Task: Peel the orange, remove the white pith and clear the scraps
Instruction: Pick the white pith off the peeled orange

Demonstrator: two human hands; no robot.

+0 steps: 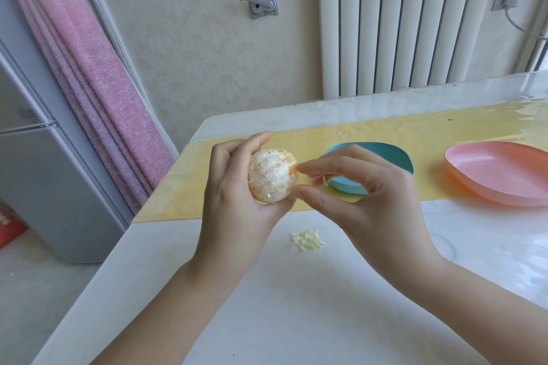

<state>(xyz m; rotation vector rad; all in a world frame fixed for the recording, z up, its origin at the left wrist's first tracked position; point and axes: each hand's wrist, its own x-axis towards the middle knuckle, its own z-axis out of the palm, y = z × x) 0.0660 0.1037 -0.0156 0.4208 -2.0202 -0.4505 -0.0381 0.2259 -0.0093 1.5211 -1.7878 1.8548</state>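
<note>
My left hand (234,187) grips a peeled orange (271,176) above the table; white pith covers most of it, with orange flesh showing in patches. My right hand (364,190) is just to its right, thumb and forefinger tips touching the fruit's right side as if pinching pith there. A thin curl of pith hangs by the right fingers. A small heap of pale pith scraps (307,240) lies on the white table below the hands.
A blue dish (388,154) sits behind my right hand, partly hidden. A pink dish (501,175) stands at the right. Both rest on a yellow mat (341,133). The table's left edge drops to the floor by a fridge (35,157) and pink curtain.
</note>
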